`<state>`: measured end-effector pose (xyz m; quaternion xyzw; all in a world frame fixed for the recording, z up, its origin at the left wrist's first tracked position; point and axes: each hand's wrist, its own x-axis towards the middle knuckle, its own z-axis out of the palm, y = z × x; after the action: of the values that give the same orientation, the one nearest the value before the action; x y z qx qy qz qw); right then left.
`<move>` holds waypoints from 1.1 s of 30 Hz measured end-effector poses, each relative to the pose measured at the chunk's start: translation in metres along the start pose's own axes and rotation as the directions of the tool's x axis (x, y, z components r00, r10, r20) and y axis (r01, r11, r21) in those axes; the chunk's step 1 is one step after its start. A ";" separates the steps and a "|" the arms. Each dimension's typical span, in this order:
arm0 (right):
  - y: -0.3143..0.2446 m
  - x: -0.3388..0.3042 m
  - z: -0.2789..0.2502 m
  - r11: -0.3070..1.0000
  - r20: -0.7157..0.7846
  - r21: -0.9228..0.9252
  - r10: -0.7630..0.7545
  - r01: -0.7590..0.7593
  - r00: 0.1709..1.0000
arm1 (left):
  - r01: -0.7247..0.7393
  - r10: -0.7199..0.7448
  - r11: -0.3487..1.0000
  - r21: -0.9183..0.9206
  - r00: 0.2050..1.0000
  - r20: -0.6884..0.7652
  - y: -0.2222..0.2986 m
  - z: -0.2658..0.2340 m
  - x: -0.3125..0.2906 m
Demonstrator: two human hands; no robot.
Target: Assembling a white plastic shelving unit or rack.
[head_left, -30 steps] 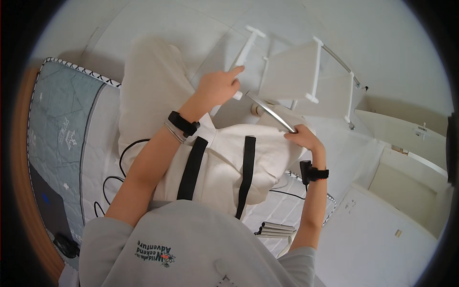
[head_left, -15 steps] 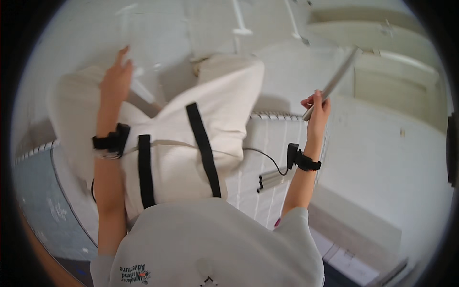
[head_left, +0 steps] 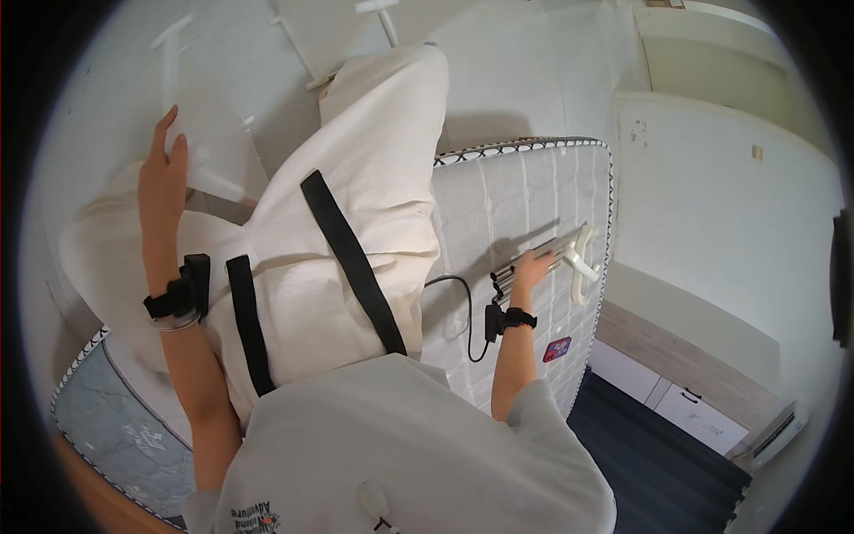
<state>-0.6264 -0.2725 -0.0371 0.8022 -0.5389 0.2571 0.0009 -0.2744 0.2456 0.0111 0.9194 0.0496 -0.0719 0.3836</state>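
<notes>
My right hand (head_left: pixel 533 269) is down on the mattress (head_left: pixel 467 351), its fingers closed around the silvery metal tubes (head_left: pixel 503 283) lying there. Several tubes lie side by side with their dark ends toward me. At their far end sits a white branched plastic piece (head_left: pixel 582 265), beside my fingertips. My left hand (head_left: pixel 163 173) is raised over my left leg with the fingers stretched out, holding nothing. Just beyond it, a white bar-like part (head_left: pixel 218 185) shows beside my leg, partly hidden. Black straps with small devices sit on both wrists.
A small red-and-blue flat rectangular object (head_left: pixel 557 349) lies on the mattress right of my forearm. A black cable (head_left: pixel 471 316) loops from my right wrist. White T-shaped parts (head_left: pixel 171 53) lie on the floor ahead. At right are a white wall panel (head_left: pixel 721 196) and drawers (head_left: pixel 689 411).
My right hand, which held a long grey tube out at the upper right, has come down to the tubes on the mattress. The view has shifted, showing more of the right side.
</notes>
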 end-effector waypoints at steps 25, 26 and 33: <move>-0.011 -0.025 -0.008 0.823 0.335 -0.511 0.456 -0.247 0.825 | -0.011 0.011 1.000 0.010 1.000 0.003 -0.003 0.003 -0.003; -0.014 -0.027 -0.010 0.822 0.290 -0.511 0.439 -0.250 0.850 | -0.022 0.022 1.000 -0.005 1.000 0.001 -0.003 0.003 -0.003; -0.104 -0.034 -0.022 0.983 0.205 0.125 -0.154 0.130 0.967 | -0.084 0.089 0.994 0.067 0.993 -0.073 -0.013 -0.004 0.000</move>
<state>-0.5556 -0.1933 -0.0032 0.8606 -0.4618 0.1982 -0.0831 -0.2762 0.2580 0.0051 0.9345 0.0219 -0.0217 0.3545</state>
